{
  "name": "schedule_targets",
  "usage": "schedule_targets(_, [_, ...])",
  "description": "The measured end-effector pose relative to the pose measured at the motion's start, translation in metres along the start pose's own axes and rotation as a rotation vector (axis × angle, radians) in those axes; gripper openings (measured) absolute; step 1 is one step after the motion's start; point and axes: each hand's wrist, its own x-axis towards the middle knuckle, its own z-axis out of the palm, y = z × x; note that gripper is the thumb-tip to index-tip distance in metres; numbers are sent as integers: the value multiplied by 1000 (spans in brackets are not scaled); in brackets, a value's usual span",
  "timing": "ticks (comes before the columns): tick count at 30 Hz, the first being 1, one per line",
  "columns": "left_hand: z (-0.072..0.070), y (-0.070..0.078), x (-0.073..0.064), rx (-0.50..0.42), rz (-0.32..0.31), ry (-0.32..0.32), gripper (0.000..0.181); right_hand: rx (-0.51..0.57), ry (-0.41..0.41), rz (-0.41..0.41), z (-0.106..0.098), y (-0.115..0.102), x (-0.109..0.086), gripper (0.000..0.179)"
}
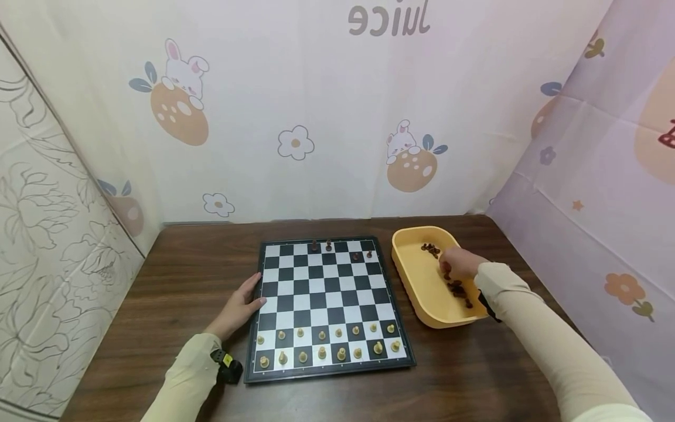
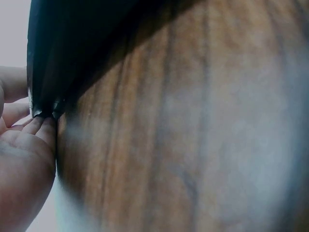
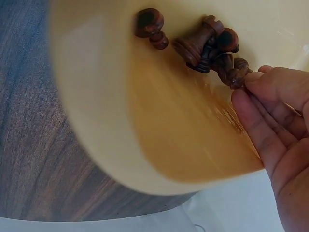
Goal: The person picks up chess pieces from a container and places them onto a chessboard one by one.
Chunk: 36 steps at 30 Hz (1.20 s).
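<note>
My left hand (image 1: 239, 308) rests against the left edge of a black-and-white chessboard (image 1: 317, 285), fingers extended. In the left wrist view its fingertips (image 2: 46, 126) touch the dark board edge. My right hand (image 1: 463, 262) reaches into a yellow tray (image 1: 416, 287) right of the board. There its thumb and forefinger pinch a dark brown chess piece (image 3: 236, 78), whose kind is partly hidden by the fingers. Beside it in the tray lie a dark rook (image 3: 199, 41) and a dark pawn (image 3: 152, 29).
Two rows of pale chess pieces (image 1: 341, 354) stand along the board's near side. Several dark pieces (image 1: 329, 245) stand near its far edge. More dark pieces (image 1: 430, 250) lie at the tray's far end. A patterned curtain (image 1: 253, 181) hangs behind the wooden table (image 1: 200, 264).
</note>
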Motion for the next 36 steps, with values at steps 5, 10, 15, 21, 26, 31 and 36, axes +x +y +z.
schedule_targets(5, [-1,1,0,8,-27,-3,68,2,-2,0,-6,-4,-1,26])
schedule_targets(10, [0,0,1,6,-31,3,69,-5,4,-8,-12,-8,-2,23])
schedule_targets(15, [-1,-1,1,10,-16,-1,68,-39,15,-26,-14,-5,-1,19])
schedule_targets(21, [-1,5,-3,8,-29,-4,68,-33,8,8,-17,-2,0,17])
schedule_targets(26, [-1,-1,-1,14,-17,0,68,-33,37,-37,-20,-6,0,18])
schedule_targets(31, [0,-2,1,14,-14,2,69,-23,50,-44,-24,-9,1,19])
schedule_targets(36, [1,-2,3,7,-17,2,69,-12,53,-26,-28,-13,5,19])
